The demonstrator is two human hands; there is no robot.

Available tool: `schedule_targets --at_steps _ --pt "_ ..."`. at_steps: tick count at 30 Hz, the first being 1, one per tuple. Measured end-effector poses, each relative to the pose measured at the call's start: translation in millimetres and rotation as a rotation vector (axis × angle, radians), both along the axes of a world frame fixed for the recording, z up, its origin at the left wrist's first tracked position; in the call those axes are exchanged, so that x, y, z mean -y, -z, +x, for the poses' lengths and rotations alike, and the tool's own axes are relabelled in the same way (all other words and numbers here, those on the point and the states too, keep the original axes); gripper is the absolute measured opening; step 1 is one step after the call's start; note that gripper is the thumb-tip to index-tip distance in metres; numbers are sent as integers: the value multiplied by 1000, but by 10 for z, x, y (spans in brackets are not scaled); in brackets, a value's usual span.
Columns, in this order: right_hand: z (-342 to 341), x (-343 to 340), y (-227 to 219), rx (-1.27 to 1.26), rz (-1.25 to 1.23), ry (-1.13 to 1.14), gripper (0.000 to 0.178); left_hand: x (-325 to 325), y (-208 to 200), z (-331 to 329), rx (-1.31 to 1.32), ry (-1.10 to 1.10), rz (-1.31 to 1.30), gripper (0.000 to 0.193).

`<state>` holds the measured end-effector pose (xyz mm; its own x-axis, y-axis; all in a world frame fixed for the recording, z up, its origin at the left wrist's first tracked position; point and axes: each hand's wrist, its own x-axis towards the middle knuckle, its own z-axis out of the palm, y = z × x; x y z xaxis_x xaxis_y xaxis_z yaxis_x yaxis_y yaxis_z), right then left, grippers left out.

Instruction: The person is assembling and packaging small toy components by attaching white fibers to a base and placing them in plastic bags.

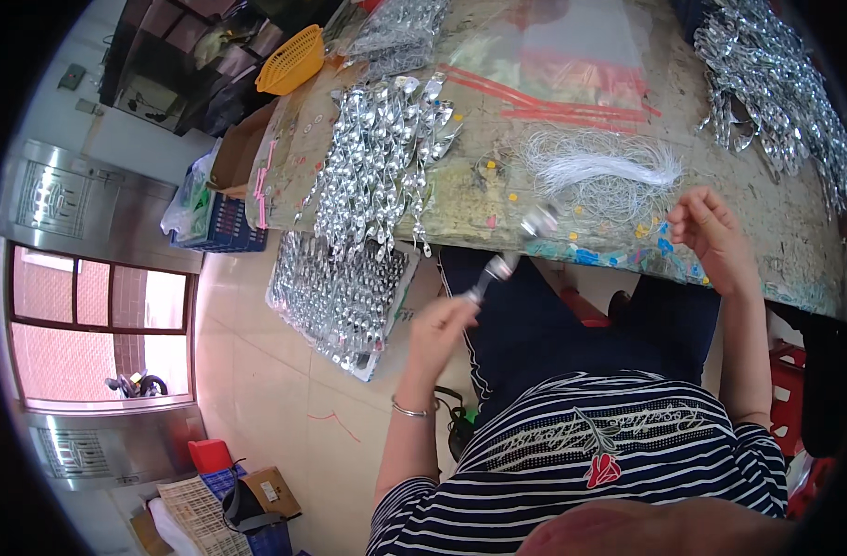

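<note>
My left hand, a bracelet on its wrist, pinches the lower end of a shiny silver twisted strip. The strip slants up and right past the table's near edge, its upper part blurred. Over the table's near right side is my right hand, fingers curled together; whether a thin thread is in them cannot be seen. Just left of that hand lies a bundle of white string. Many similar silver twisted strips are spread on the table to the left, some ends hanging over the edge.
Another heap of silver strips covers the table's right side. Clear plastic bags and red strips lie at the back. A yellow basket stands far left. Below the edge are more silver pieces and a blue crate.
</note>
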<state>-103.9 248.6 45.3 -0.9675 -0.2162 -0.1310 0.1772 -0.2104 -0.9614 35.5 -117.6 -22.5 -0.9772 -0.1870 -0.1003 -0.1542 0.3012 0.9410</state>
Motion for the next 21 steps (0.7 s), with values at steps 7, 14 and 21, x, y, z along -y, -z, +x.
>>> schedule_targets --at_steps 7,14,21 --pt "139 199 44 101 -22 -161 21 931 -303 -897 -338 -231 -879 21" --pt "166 108 157 121 87 -163 20 1353 -102 -1636 -418 -178 -1151 36" --pt "-85 92 208 22 386 -106 22 1084 34 -1709 -483 -154 -1115 39"
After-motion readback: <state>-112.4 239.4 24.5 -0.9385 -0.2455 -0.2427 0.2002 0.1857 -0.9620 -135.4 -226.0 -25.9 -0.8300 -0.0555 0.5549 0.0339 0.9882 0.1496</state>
